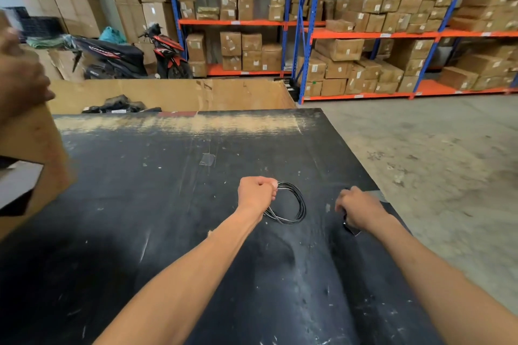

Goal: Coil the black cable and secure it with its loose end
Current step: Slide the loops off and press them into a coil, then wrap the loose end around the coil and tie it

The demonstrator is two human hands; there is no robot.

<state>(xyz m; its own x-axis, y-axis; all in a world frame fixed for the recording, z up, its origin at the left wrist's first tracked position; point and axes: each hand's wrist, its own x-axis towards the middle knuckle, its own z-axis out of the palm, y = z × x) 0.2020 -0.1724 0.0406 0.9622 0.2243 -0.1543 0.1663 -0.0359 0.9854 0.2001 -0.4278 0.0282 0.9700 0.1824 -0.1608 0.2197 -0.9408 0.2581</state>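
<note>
The black cable [298, 202] is wound into a small round coil of several loops just above the black table [168, 190]. My left hand [256, 193] is closed around the coil's left side, pinching the loops together. My right hand [360, 209] is off to the right near the table's edge, fingers curled around a dark end piece [349, 225] that pokes out below the palm. Any strand running between the coil and my right hand does not show against the dark surface.
A cardboard box [33, 154] stands at the left, with another person's hand [19, 78] on top of it. A larger open carton [173, 94] with black items sits behind the table. Concrete floor lies to the right; shelving with boxes and a scooter are at the back.
</note>
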